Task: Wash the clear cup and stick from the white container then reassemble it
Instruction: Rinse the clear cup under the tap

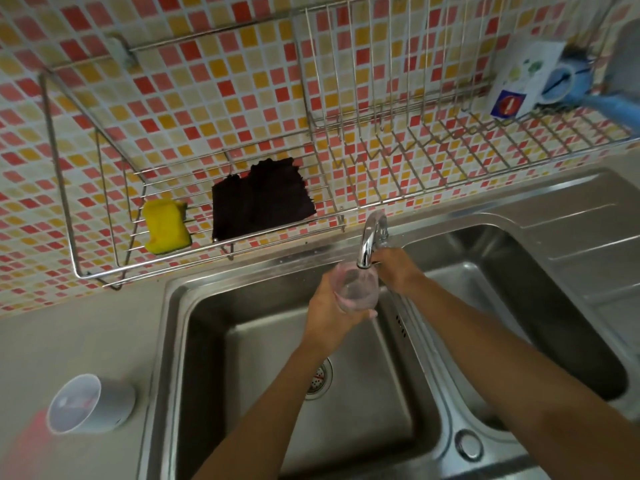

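Steel sink point(194, 341) fills the near view, its left basin holding a drain point(320, 379) near the centre. At eight o'clock, on the grey counter point(69, 341), the white container point(91, 403) lies tipped with its open mouth toward the camera; whether anything is inside is too blurred to tell. Both bare forearms reach up from five and six o'clock. Just above centre, the left hand point(329, 306) is wrapped around the clear cup point(355, 287), held upright over the left basin right under the tap point(369, 240). The right hand point(398, 268) sits just behind the spout at the tap's base, fingers curled; what it grips cannot be told. Farther off, at ten o'clock, a wire rack point(104, 271) carries a yellow sponge point(166, 226) and a dark cloth point(259, 199). At one o'clock a dish rack point(450, 133) holds a mug point(526, 81).
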Demonstrator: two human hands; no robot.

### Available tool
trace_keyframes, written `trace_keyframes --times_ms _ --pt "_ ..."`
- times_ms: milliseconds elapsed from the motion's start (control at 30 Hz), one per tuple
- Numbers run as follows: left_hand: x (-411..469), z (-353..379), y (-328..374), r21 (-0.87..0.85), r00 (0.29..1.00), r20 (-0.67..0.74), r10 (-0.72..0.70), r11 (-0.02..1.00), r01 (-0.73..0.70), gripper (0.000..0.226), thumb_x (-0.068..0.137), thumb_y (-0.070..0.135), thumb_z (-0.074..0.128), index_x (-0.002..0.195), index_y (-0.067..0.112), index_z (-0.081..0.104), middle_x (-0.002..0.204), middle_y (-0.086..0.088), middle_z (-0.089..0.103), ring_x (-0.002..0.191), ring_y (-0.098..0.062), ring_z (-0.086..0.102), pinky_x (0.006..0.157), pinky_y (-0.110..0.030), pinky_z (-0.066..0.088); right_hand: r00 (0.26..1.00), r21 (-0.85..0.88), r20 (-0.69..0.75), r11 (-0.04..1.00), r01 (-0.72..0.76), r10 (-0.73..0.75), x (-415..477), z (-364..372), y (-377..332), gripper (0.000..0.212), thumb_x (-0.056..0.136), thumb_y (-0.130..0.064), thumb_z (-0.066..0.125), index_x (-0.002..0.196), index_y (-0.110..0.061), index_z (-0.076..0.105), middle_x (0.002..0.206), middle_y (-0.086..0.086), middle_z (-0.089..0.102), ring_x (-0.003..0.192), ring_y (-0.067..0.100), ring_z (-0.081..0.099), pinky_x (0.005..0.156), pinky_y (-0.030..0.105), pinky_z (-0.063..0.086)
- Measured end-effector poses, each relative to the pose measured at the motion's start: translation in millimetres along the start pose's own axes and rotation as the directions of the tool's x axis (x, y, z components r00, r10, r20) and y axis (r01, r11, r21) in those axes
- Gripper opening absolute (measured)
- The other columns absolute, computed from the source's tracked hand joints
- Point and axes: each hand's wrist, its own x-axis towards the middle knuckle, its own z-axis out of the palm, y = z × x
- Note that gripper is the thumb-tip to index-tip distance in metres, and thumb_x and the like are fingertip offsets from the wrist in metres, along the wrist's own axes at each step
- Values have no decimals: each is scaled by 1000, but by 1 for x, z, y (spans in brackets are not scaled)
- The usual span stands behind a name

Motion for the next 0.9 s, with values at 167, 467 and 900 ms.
trace_keyframes --times_ms 167,467,900 --pt "4 11 0 63 998 64 -24 998 20 86 58 24 92 130 23 46 114 9 62 101 -6 62 74 -6 47 995 2 18 995 102 -102 -4 -3 2 11 87 -6 61 84 -12 70 90 6 70 83 23 65 80 31 52" --pt "0 2 -1 39 998 -57 3 999 -1 77 60 9 90 111 43 43 108 14 59 96 9 58 70 -3 46 999 93 -36 996 9 -6 -3 8 2 17 83 -15 70 100 -13 73 105 7 69 90 22 64 89 31 50" --pt "8 5 -3 -13 998 -69 -2 1000 1 83 57 16 92 120 35 43 112 12 58 99 3 58 75 -2 44 873 571 -360 817 -74 331 -8 13 13 24 95 -22 54 98 -6 73 88 11 72 77 20 63 63 22 36"
